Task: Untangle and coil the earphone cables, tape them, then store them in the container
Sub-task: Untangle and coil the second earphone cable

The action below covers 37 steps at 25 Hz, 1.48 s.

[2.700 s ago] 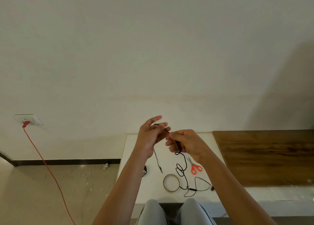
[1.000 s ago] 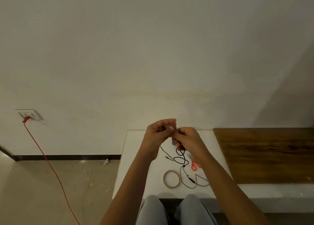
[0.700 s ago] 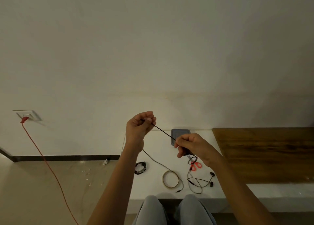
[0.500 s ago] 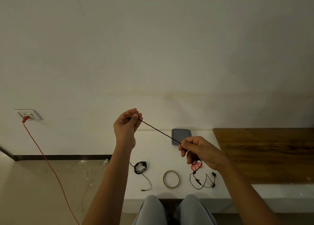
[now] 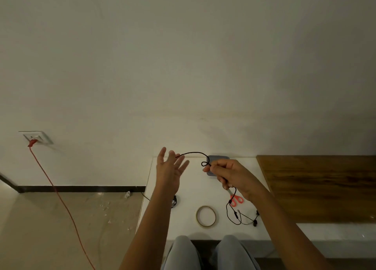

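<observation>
My right hand [image 5: 231,175] grips a black earphone cable [image 5: 195,153] above the white table [image 5: 189,188]. The cable arcs from my right fist to the fingertips of my left hand [image 5: 169,170], whose fingers are spread and straight. A small loop sits in the cable just beside my right thumb. Below my right fist the cable hangs down to its earbuds [image 5: 255,222], which lie on the table. A second, bundled black earphone [image 5: 174,201] lies half hidden behind my left forearm. A grey container [image 5: 218,158] stands at the table's far edge, partly behind my right hand.
A tape roll [image 5: 206,216] lies near the table's front edge. Red-handled scissors [image 5: 236,199] lie under my right wrist. A wooden board [image 5: 317,188] fills the table's right side. A red cord [image 5: 59,196] runs from a wall socket [image 5: 35,137] down across the floor at left.
My left hand let go its pinch, spread its fingers and moved right, toward my right hand. The taut cable went slack into an arc with a small loop.
</observation>
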Available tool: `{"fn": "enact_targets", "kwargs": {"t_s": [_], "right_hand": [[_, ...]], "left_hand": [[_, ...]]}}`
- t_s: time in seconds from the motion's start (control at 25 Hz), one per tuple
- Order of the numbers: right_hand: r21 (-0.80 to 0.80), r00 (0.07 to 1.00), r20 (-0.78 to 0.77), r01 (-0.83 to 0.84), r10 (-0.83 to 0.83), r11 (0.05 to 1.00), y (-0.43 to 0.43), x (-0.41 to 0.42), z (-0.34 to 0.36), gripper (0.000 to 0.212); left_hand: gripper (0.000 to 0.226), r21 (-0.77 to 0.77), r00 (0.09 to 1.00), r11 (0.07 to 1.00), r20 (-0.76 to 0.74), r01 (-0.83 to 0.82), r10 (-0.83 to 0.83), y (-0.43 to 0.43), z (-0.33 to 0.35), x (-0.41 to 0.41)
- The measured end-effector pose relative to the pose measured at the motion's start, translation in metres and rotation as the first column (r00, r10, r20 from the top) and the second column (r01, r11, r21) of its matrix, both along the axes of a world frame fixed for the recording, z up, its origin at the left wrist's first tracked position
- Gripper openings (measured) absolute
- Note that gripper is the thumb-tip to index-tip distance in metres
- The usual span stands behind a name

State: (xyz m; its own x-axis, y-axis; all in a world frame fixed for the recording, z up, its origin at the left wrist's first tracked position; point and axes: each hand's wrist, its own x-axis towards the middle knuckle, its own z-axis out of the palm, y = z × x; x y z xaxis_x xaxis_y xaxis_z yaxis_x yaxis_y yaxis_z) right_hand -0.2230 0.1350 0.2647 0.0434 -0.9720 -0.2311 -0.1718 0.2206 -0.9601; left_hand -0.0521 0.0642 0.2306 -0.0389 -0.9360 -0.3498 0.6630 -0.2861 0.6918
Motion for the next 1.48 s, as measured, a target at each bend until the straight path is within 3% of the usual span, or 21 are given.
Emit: {"fn": "enact_targets", "kwargs": {"t_s": [0.08, 0.2, 0.36, 0.44, 0.56, 0.64, 0.72, 0.88, 1.0, 1.08, 1.16, 1.28, 1.48], "right_hand": [[-0.005, 0.997, -0.062, 0.046, -0.046, 0.999, -0.003, 0.001, 0.001, 0.02], [-0.018, 0.973, -0.216, 0.074, -0.076, 0.997, -0.005, -0.002, 0.0, 0.019], [-0.082, 0.95, -0.261, 0.155, -0.171, 0.985, -0.005, -0.005, -0.003, 0.024], [-0.099, 0.953, -0.216, 0.194, -0.211, 0.976, -0.002, -0.003, -0.004, 0.022], [-0.082, 0.961, -0.152, 0.219, -0.229, 0.972, 0.002, 0.004, -0.01, 0.01], [-0.033, 0.97, -0.102, 0.22, -0.223, 0.975, 0.004, 0.009, -0.018, 0.004], [-0.003, 0.958, -0.105, 0.266, -0.265, 0.964, 0.005, 0.012, -0.026, 0.011], [-0.033, 0.927, -0.094, 0.361, -0.363, 0.932, 0.006, 0.01, -0.025, 0.015], [-0.067, 0.938, -0.024, 0.343, -0.345, 0.937, 0.003, 0.01, -0.015, 0.015], [-0.107, 0.949, -0.037, 0.309, -0.314, 0.945, -0.001, 0.013, -0.01, 0.013], [-0.133, 0.948, -0.036, 0.31, -0.317, 0.941, -0.005, 0.016, -0.007, 0.01], [-0.063, 0.965, -0.051, 0.254, -0.257, 0.965, -0.009, 0.013, -0.005, 0.012], [0.144, 0.997, 0.018, 0.075, -0.078, 0.987, 0.001, -0.012, -0.003, 0.01]], "left_hand": [[0.041, 0.026, 0.979, 0.981, 0.057, 0.192, -0.194, 0.012, 0.004, -0.012], [0.037, -0.067, 0.872, 0.896, 0.272, 0.439, -0.407, 0.027, 0.01, -0.021], [0.023, -0.212, 0.718, 0.814, 0.62, 0.541, -0.316, 0.027, 0.013, -0.025], [0.015, -0.241, 0.704, 0.835, 0.674, 0.495, -0.223, 0.026, 0.013, -0.026], [0.011, -0.258, 0.764, 0.899, 0.634, 0.354, -0.119, 0.025, 0.012, -0.03], [0.011, -0.246, 0.844, 0.937, 0.53, 0.247, -0.084, 0.023, 0.016, -0.032], [0.01, -0.21, 0.919, 0.965, 0.388, 0.159, -0.067, 0.02, 0.022, -0.031], [0.017, -0.166, 0.963, 0.985, 0.27, 0.049, -0.003, 0.016, 0.019, -0.026], [0.028, -0.086, 0.987, 0.996, 0.159, 0.031, -0.017, 0.021, 0.016, -0.03], [0.036, -0.057, 0.974, 0.989, 0.191, 0.135, -0.122, 0.024, 0.013, -0.034], [0.045, -0.059, 0.911, 0.957, 0.328, 0.284, -0.25, 0.026, 0.011, -0.037], [0.042, -0.095, 0.82, 0.931, 0.512, 0.352, -0.258, 0.022, 0.01, -0.037], [0.027, -0.146, 0.951, 0.979, 0.295, 0.144, -0.096, -0.001, 0.025, -0.014]]}}
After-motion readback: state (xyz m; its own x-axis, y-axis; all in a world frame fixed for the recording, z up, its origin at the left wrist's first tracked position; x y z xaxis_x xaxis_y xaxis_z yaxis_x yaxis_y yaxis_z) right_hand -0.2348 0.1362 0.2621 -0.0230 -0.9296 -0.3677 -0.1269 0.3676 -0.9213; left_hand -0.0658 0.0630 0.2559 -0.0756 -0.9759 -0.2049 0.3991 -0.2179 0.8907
